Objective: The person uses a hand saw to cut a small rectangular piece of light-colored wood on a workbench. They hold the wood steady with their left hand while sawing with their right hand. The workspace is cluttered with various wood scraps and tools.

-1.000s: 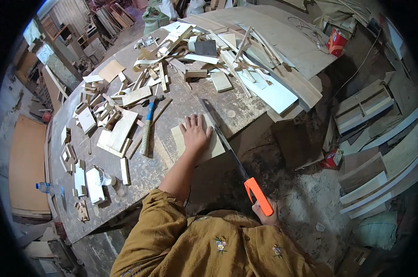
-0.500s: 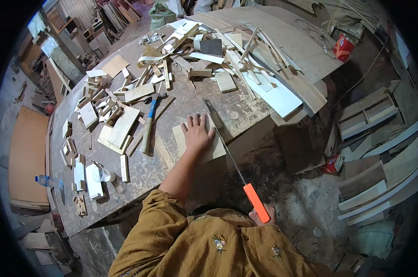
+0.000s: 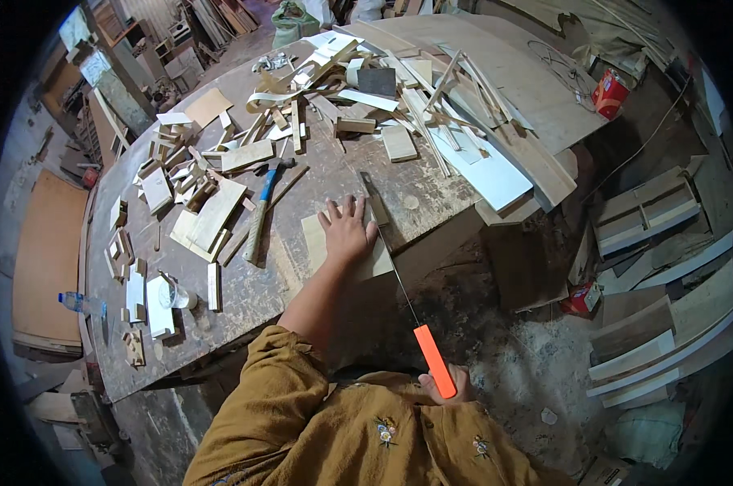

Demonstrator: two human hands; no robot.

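Blue-handled hammer (image 3: 259, 212) lies left of my hands on worn wooden workbench (image 3: 220, 308). My left hand (image 3: 346, 231) spread flat, fingers open, pressing pale rectangular wood board (image 3: 314, 243) at bench edge. Thin-bladed handsaw with orange handle (image 3: 433, 360) runs along board's right side, just beside left hand. My right hand (image 3: 451, 387) closed around orange handle, low, near my chest.

The left hand (image 3: 348, 231) lies flat, palm down, fingers spread and pointing away from the body, its bare forearm stretched straight forward. The right hand (image 3: 446, 387) sits close to the torso, fingers curled in a closed grip.
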